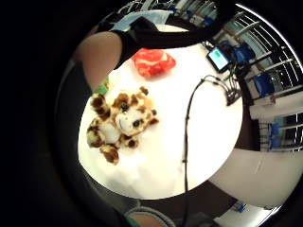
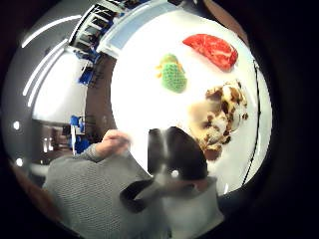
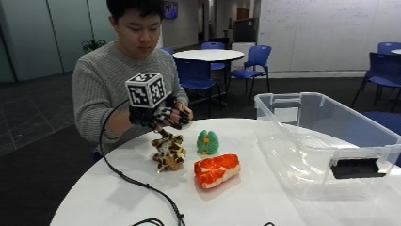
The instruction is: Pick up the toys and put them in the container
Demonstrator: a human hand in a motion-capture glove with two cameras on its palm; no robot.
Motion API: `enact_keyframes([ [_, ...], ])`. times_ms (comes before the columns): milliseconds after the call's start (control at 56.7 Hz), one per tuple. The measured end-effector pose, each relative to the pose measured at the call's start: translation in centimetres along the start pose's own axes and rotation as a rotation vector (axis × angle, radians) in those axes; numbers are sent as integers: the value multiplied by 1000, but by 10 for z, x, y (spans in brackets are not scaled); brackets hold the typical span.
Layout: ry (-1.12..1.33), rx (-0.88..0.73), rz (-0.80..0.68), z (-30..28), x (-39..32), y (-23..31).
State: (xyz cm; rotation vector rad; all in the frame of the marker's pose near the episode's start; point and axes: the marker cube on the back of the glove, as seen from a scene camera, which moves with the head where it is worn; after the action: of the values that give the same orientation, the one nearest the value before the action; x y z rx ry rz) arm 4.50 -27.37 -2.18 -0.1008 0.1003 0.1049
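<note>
The gloved right hand [image 3: 164,117] hovered above the spotted plush toy [image 3: 168,152], fingers curled, gripping nothing. On the white counter [image 3: 251,197] the green toy [image 3: 208,142] sat at the plush's 3 o'clock, the red toy [image 3: 217,170] at 4 o'clock, the clear container [image 3: 325,146] farther right.

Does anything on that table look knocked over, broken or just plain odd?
Nothing stands out. The spotted plush giraffe, the green toy and the red and white toy sit apart on the white table, none visibly damaged. The clear container stands upright beside them. The gloved hand hovers above the giraffe.
</note>
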Motion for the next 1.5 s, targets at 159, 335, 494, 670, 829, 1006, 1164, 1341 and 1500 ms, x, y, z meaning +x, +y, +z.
enact_keyframes([
  [159,9,-178,87,49,11,-3],
  [335,130,-280,179,98,5,0],
  [494,200,-264,168,97,-2,-1],
  [670,222,-187,149,96,-6,0],
  [829,176,-122,119,86,-2,0],
  [1006,115,-17,89,-4,2,-17],
  [1164,124,124,11,-105,-12,-51],
  [1341,137,104,-66,-125,-35,-101],
  [1500,-12,66,-259,-119,-97,-169],
])
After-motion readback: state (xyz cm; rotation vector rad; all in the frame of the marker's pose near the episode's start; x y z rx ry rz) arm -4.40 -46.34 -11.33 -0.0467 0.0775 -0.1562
